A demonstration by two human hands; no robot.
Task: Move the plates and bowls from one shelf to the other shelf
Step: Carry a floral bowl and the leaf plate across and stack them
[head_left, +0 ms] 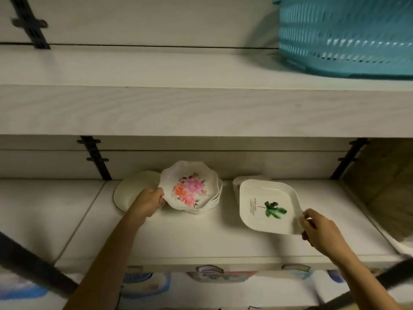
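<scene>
The left hand [149,203] pinches the floral bowl [190,186] by its scalloped rim atop a stack on the lower shelf [190,238]; the right hand [321,229] pinches the square leaf plate [268,206] at its corner (both probably light, stiff and slippery), so rim grips suit.
</scene>
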